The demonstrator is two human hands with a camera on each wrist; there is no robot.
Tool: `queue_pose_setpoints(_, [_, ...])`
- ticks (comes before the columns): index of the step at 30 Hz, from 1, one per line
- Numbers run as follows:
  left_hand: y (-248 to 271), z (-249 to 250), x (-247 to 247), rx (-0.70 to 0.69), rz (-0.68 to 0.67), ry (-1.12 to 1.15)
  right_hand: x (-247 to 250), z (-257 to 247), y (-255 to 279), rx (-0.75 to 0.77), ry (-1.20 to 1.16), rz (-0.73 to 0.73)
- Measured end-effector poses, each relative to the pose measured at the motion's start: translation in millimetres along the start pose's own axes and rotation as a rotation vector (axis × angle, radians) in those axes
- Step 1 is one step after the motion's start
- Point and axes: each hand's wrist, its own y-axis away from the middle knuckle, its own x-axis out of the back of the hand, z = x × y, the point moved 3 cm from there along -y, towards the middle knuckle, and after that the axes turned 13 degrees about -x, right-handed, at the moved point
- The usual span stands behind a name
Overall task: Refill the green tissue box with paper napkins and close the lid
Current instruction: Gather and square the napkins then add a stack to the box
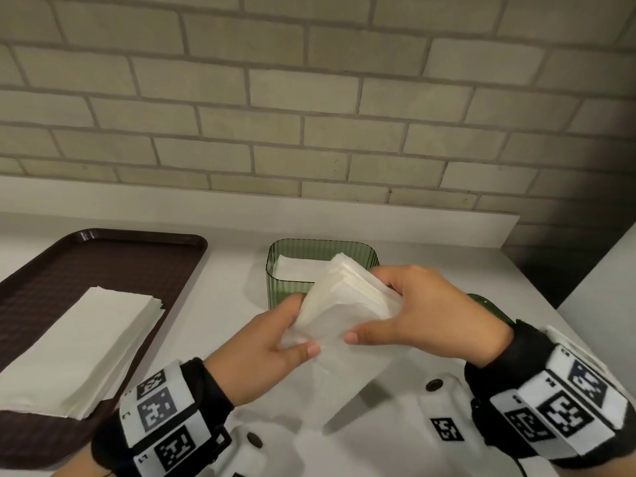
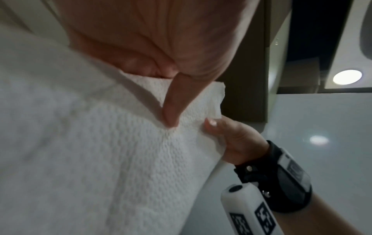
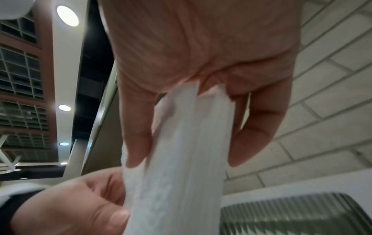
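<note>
Green tissue box sits open near our white desk's back edge, under a brick wall. We grip a napkin stack just before it, left hand and right hand fingers curled round it.

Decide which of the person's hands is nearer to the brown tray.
Left. The left hand grips the napkin bundle just right of the brown tray; the right hand grips the bundle's far side, farther away.

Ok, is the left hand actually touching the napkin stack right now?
Touching. In the head view the left hand grips the lower end of the napkin stack, thumb on top; the right wrist view shows the same.
</note>
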Motion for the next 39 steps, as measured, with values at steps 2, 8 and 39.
queue_pose_setpoints(2, [-1,3,1,0.003,-0.048,-0.076,-3,5,-3,-0.031,-0.02,-0.062])
queue_pose_setpoints(8, [9,-29,9,0.176,-0.052,0.075,4,30,-12,-0.15,-0.286,-0.139])
queue_pose_setpoints(39, [-130,-66,74,0.453,0.304,-0.594,-13,66,-148,-0.343,0.078,0.212])
